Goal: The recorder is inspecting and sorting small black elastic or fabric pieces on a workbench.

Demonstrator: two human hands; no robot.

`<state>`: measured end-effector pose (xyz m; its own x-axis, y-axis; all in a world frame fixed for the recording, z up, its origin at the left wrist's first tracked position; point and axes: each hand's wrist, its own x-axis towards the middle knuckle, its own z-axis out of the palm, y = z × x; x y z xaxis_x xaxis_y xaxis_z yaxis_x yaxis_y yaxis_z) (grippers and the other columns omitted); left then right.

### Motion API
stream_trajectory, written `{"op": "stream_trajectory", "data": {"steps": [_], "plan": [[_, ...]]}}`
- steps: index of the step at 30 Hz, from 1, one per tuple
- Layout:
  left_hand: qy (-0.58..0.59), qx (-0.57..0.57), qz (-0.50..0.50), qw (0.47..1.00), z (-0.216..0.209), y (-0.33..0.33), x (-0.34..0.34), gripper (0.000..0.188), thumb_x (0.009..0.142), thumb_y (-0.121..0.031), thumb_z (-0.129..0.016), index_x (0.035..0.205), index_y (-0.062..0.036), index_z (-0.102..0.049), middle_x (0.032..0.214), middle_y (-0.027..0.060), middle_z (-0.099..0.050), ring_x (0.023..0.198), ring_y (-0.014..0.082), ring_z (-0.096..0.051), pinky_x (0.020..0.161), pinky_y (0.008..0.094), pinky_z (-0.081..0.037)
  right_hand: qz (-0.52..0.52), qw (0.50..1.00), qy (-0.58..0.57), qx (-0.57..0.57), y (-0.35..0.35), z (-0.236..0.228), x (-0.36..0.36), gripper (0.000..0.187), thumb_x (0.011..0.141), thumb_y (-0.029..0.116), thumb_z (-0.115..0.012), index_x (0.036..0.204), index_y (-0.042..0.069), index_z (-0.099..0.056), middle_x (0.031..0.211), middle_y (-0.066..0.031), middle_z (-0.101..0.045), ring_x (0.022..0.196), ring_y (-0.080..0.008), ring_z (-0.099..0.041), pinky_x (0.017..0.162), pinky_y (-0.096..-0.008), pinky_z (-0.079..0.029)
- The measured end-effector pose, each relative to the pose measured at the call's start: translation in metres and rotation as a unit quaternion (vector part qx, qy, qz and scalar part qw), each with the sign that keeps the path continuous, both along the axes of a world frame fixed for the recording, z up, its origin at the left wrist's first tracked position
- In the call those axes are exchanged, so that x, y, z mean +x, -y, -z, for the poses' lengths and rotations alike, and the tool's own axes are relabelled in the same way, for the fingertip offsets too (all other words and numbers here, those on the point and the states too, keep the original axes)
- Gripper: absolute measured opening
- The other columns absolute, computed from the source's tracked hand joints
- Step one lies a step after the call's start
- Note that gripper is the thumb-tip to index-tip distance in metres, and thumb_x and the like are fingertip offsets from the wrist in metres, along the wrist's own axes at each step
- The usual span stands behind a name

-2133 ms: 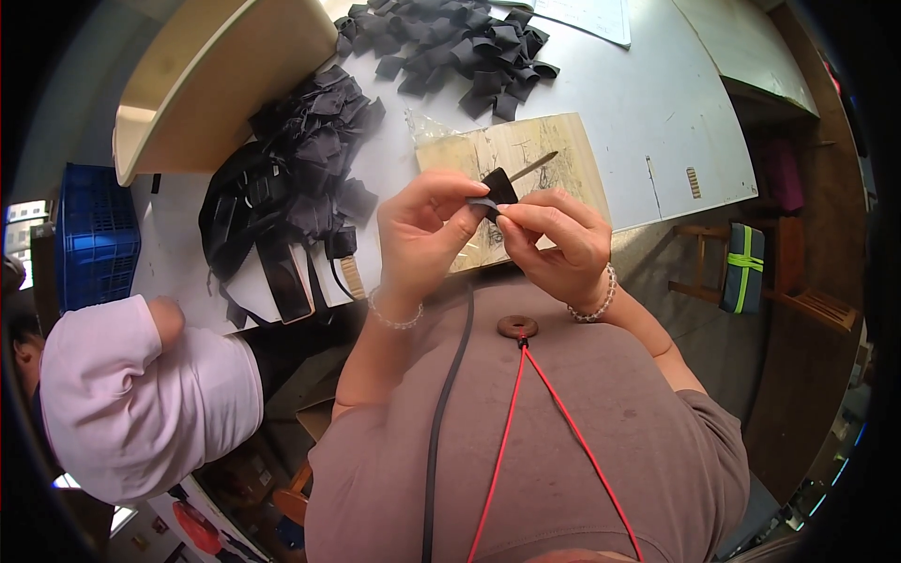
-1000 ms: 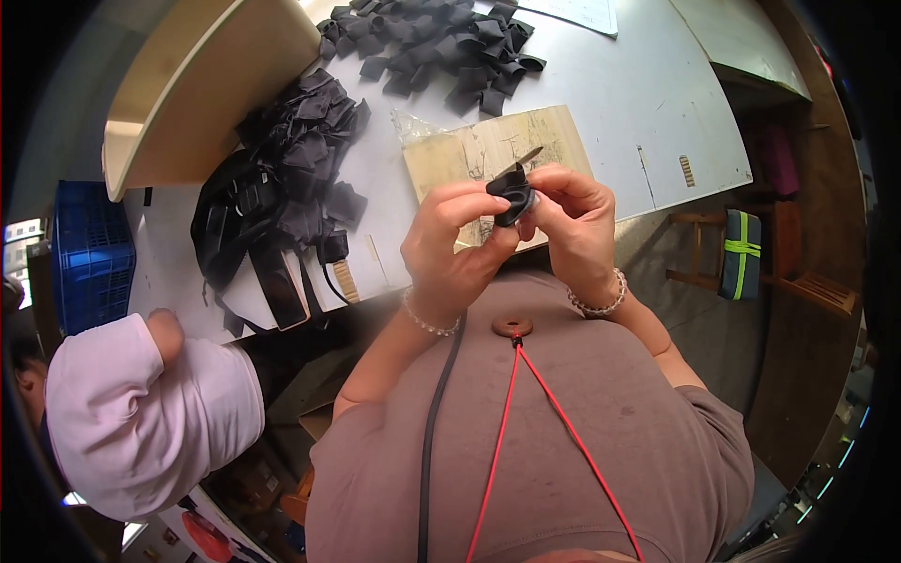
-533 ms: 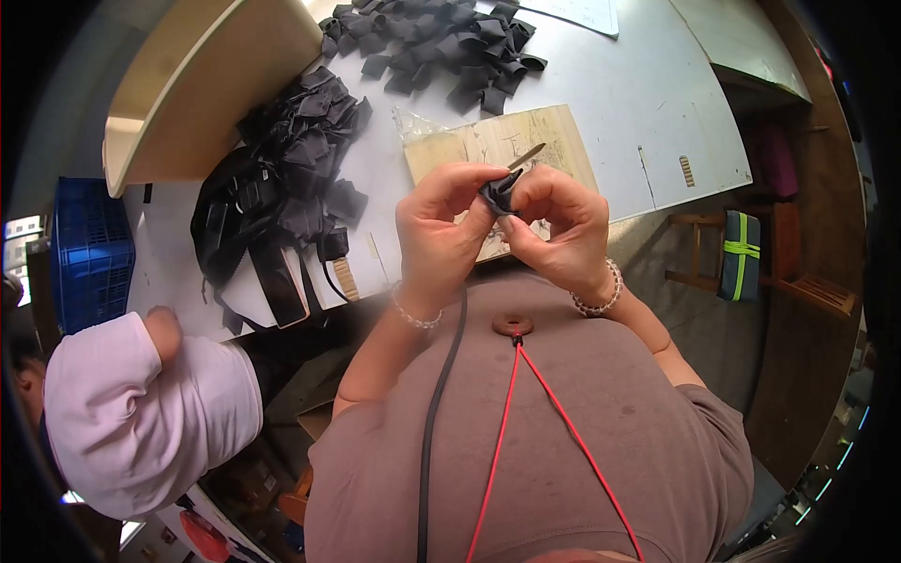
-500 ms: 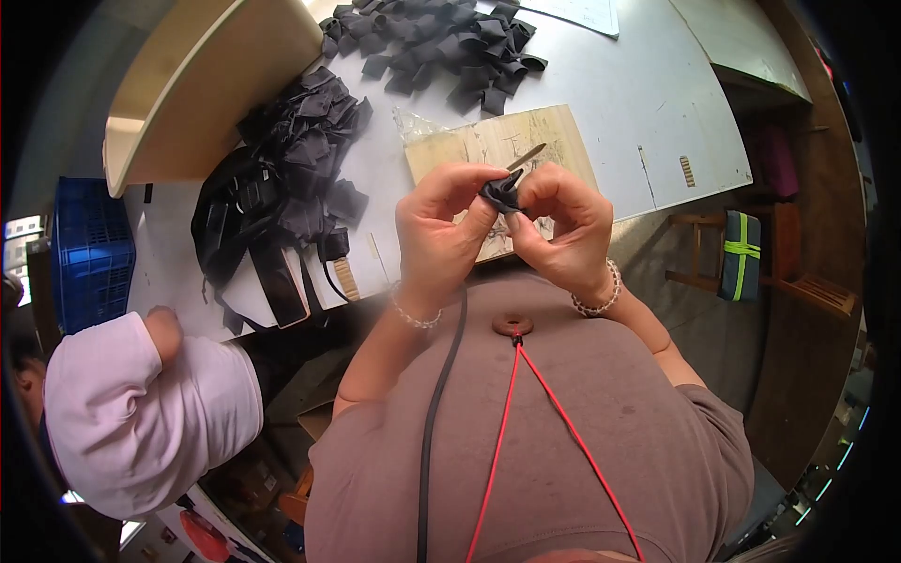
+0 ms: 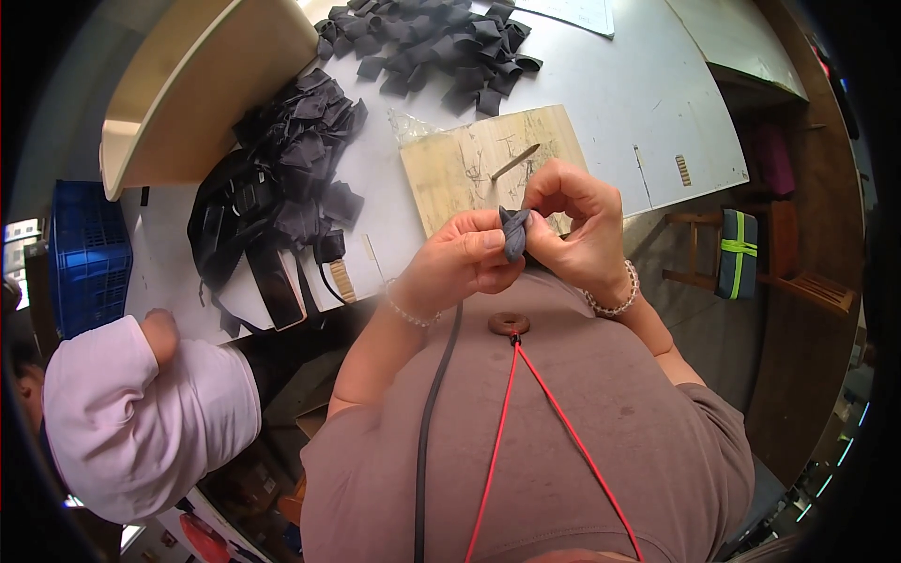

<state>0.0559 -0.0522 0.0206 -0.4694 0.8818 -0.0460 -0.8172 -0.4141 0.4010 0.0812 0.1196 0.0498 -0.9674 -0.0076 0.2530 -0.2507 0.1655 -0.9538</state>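
Observation:
Between my two hands is a small dark fabric piece (image 5: 514, 235), folded or twisted, just in front of a wooden board. My left hand (image 5: 466, 255) pinches its left side with thumb and fingers. On its other side, my right hand (image 5: 584, 218) grips the edge between thumb and forefinger. A nail-like metal spike (image 5: 516, 161) sticks up from the pale wooden board (image 5: 441, 174), apart from the fabric. Dark marks cover the board's face.
Black fabric pieces lie in a far pile (image 5: 441, 42) and a left heap (image 5: 305, 141) on the white table (image 5: 638, 103). A beige panel (image 5: 188, 94) rises at left, near a blue crate (image 5: 89, 253). Another person (image 5: 150, 413) sits at left; a wooden chair (image 5: 694, 249) stands right.
Both hands have drawn back toward my body with the fabric, which has come off the metal spike. The spike now stands bare, and more of the board shows.

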Motion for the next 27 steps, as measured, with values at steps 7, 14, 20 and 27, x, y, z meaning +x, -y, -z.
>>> {"op": "stream_trajectory", "data": {"steps": [7, 14, 20, 27], "plan": [[-0.173, -0.173, -0.128, 0.961, -0.014, 0.002, -0.003, 0.015, 0.083, -0.016, -0.054, 0.088, -0.0023, -0.056, 0.065, -0.0013, -0.049, 0.052, 0.0034, -0.039, 0.046, 0.016, -0.028, -0.022, 0.989, -0.106, 0.103, -0.006, -0.007, -0.005, 0.014, 0.067, -0.007, -0.059, 0.079, 0.001, -0.062, 0.073, -0.003, -0.059, 0.057, -0.006, -0.055, 0.051, -0.0191, -0.044], [-0.041, -0.08, -0.067, 0.994, -0.002, 0.0, -0.007, 0.02, 0.082, -0.02, -0.055, 0.083, -0.0008, -0.051, 0.069, 0.001, -0.049, 0.049, 0.0035, -0.037, 0.043, 0.0143, -0.028, -0.284, 0.73, 0.312, -0.537, -0.006, 0.035, 0.003, 0.01, 0.085, 0.009, -0.056, 0.089, 0.0, -0.06, 0.052, 0.0034, -0.041, 0.038, -0.0037, -0.035, 0.036, -0.0218, -0.038], [-0.147, -0.182, -0.131, 0.963, -0.008, -0.003, 0.0, 0.008, 0.087, -0.007, -0.057, 0.092, -0.0015, -0.06, 0.075, 0.0012, -0.056, 0.058, 0.0032, -0.048, 0.048, 0.0159, -0.035, -0.26, 0.778, 0.25, -0.514, -0.011, 0.024, 0.005, 0.014, 0.089, 0.012, -0.053, 0.089, -0.002, -0.056, 0.05, 0.0034, -0.044, 0.034, -0.0033, -0.034, 0.035, -0.0233, -0.041], [-0.251, -0.284, -0.28, 0.882, -0.01, -0.01, 0.0, 0.01, 0.084, -0.004, -0.063, 0.093, 0.0015, -0.062, 0.082, 0.0045, -0.065, 0.069, 0.0058, -0.057, 0.057, 0.018, -0.045, -0.096, 0.934, 0.18, -0.293, -0.007, 0.005, 0.009, 0.013, 0.088, 0.008, -0.057, 0.091, -0.004, -0.061, 0.071, -0.0032, -0.061, 0.049, -0.0046, -0.052, 0.042, -0.0174, -0.043]]}}
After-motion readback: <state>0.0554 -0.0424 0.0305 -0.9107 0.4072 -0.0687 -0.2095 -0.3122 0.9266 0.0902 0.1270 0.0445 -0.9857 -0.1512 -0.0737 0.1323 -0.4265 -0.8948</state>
